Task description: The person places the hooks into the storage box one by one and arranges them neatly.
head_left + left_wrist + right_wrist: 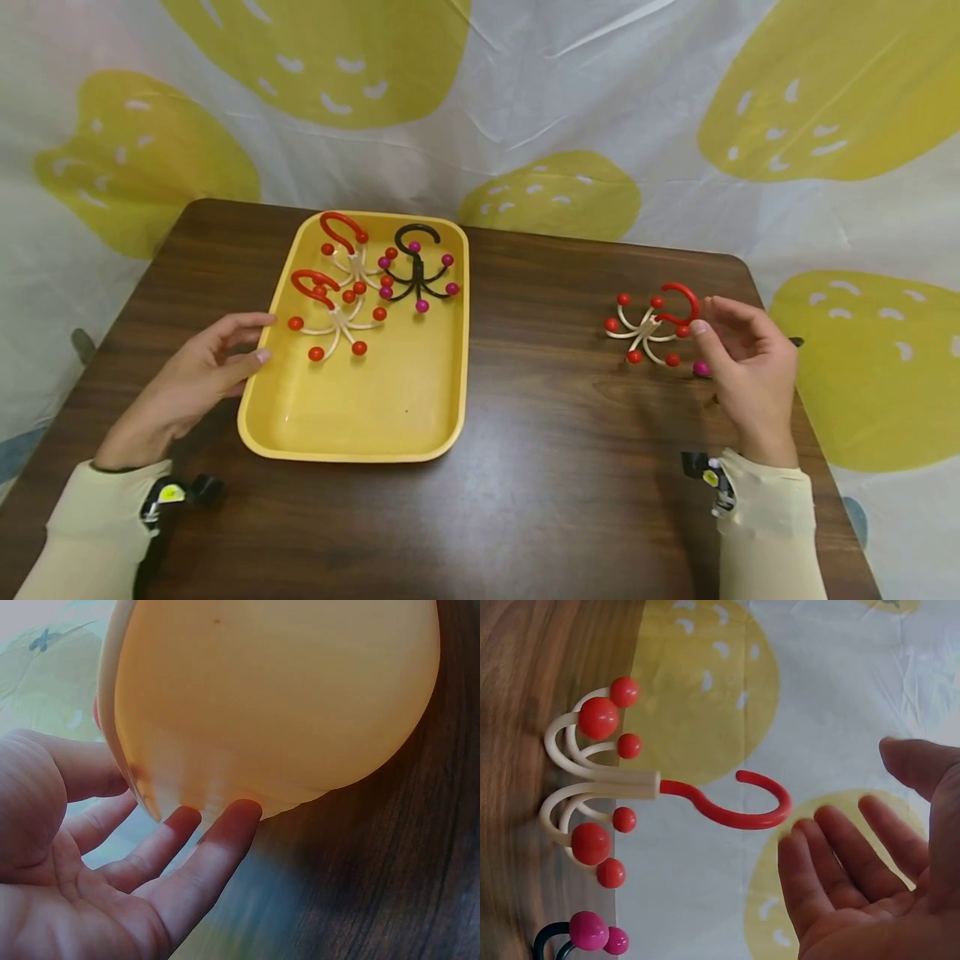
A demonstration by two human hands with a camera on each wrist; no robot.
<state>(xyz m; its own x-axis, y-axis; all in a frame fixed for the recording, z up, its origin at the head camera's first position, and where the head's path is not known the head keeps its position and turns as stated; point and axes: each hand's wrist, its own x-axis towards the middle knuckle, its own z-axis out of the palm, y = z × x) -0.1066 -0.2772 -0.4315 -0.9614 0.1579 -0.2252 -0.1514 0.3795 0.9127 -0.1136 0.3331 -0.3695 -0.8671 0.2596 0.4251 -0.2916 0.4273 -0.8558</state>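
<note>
Red-hooked hanger (651, 327) is standing on the table (555, 467), just beside the right hand (746, 367), whose fingers are hanging open, gripping nothing. Left hand (197, 371), relaxed, is touching the yellow tray (360, 417).

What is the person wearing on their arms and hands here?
Both arms are in long, pale cream sleeves reaching the wrists. The left hand and right hand are bare, without gloves. A small black device with a yellow-white marking is strapped at each wrist.
</note>
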